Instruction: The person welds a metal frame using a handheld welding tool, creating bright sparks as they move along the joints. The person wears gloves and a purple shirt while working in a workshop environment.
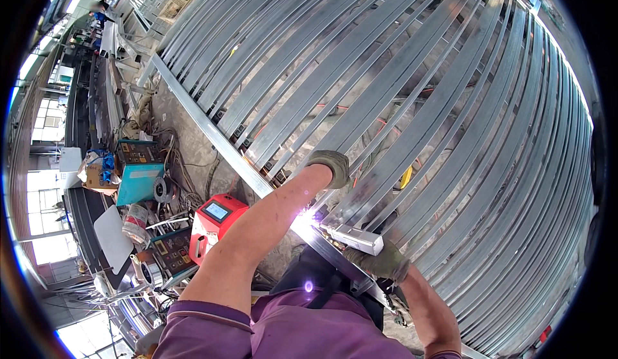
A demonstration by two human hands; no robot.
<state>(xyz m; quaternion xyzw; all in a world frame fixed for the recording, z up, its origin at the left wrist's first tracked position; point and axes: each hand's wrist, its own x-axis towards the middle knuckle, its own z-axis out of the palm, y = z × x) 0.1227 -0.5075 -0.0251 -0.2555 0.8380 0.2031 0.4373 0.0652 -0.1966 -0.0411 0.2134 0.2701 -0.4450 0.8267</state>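
Note:
My left hand (329,167), in a dirty green work glove, is curled over a flat metal bar (360,124) of a large slatted metal frame; its fingertips are hidden. In my right hand (383,261), also gloved, is a silver, box-shaped welding torch (353,238) with its nozzle pointing left. A glaring white-violet welding arc (306,218) burns at the nozzle, where the slats meet a long metal rail (212,130). Glare hides the joint itself. My left forearm passes over the rail, to the left of the arc.
A red machine with a small screen (219,214) stands left of my left arm. Beyond it are a teal welding machine (140,173), a paint-stained bucket (135,222) and tangled cables (183,185) on the concrete floor. Something yellow (406,177) shows between the slats.

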